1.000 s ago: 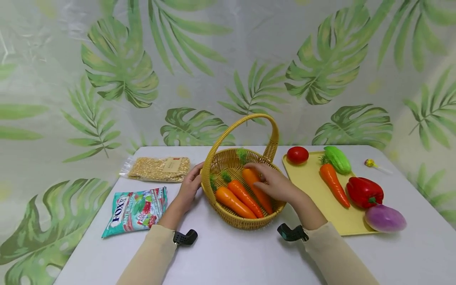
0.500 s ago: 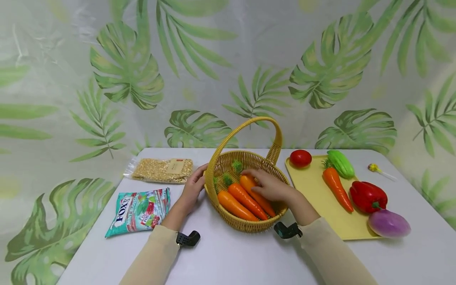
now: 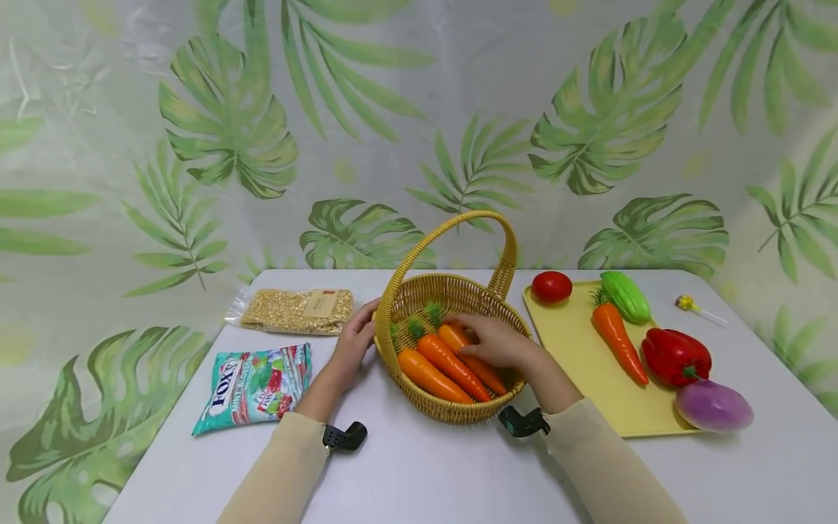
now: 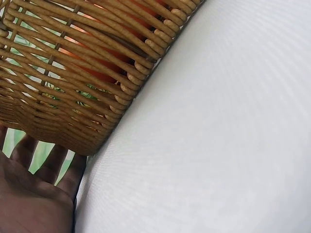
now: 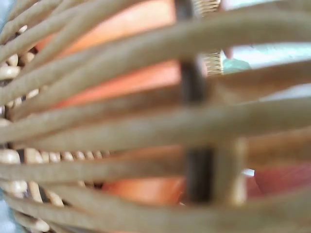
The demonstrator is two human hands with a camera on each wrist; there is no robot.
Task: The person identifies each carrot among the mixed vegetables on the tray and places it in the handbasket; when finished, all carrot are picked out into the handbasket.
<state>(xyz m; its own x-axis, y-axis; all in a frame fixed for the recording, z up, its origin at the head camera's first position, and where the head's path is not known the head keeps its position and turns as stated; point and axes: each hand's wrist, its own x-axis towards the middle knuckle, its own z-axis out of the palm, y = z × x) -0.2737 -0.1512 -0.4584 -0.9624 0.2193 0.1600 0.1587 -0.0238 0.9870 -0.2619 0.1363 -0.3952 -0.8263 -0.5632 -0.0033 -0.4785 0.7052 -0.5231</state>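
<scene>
A yellow wicker basket (image 3: 452, 416) with a tall arched handle sits mid-table, with three orange carrots in it lying side by side. My right hand (image 3: 497, 340) reaches inside over the rim and grips the rightmost carrot (image 3: 452, 335), fingers over its top and thumb at its side. The middle carrot (image 3: 452, 365) and the left carrot (image 3: 432, 377) lie next to it. Against the basket's left side rests my left hand (image 3: 353, 343); its fingers (image 4: 48, 162) extend straight to the wicker in the left wrist view. Blurred wicker strands (image 5: 121, 116) fill the right wrist view, with orange behind.
At right, a yellow tray (image 3: 569, 349) bears a tomato (image 3: 551, 288), green gourd (image 3: 626, 297), carrot (image 3: 618, 342), red pepper (image 3: 676, 356) and purple eggplant (image 3: 713, 405); beyond is a lollipop (image 3: 687, 303). At left lie a grain packet (image 3: 294, 309) and candy bag (image 3: 255, 386).
The rightmost carrot has shifted left within the basket, closer to the middle one, with my right hand on it; its green top sits lower. My left hand stays at the basket's side.
</scene>
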